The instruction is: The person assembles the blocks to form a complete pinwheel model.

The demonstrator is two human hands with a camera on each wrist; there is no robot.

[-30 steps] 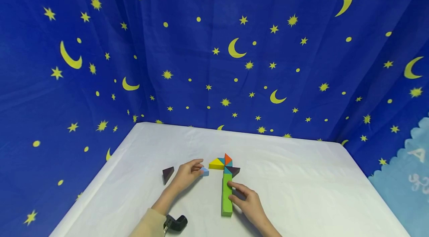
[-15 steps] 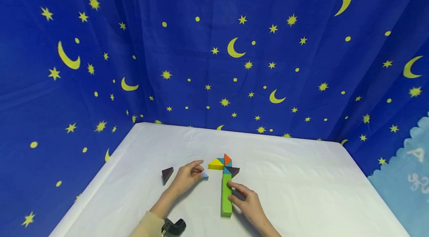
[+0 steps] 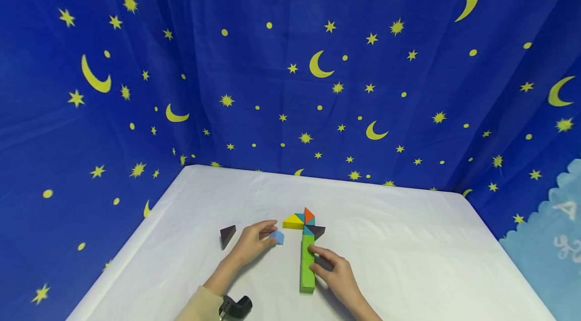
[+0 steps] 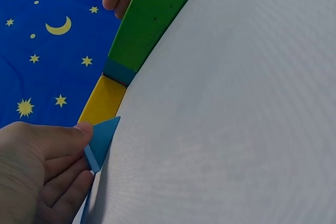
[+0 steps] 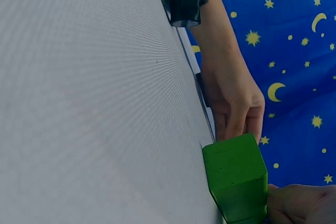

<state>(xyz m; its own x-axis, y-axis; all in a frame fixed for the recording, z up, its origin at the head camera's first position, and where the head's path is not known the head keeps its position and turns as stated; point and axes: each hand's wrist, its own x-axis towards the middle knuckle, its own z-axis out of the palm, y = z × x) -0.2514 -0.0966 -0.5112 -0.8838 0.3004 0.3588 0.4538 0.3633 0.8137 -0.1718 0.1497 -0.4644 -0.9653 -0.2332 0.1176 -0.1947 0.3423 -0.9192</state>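
Note:
My left hand (image 3: 255, 241) pinches a light blue triangular block (image 3: 277, 237) between thumb and fingers, just left of the arrangement. In the left wrist view that triangle (image 4: 104, 139) is tilted at the fingertips. The fingers of my right hand (image 3: 338, 276) touch the right side of a long green block (image 3: 307, 265); they are not wrapped round it. At the green block's far end sit a yellow triangle (image 3: 293, 222), an orange triangle (image 3: 309, 216), a dark triangle (image 3: 315, 230) and small teal triangles (image 3: 308, 230), forming a pinwheel.
Another dark triangular block (image 3: 228, 235) lies left of my left hand on the white table (image 3: 408, 250). A black device (image 3: 237, 307) is at my left wrist. A blue curtain (image 3: 254, 68) with stars and moons hangs behind the table.
The light blue triangle has turned in my left fingers and now shows a different face. My right hand and the arranged blocks have stayed put.

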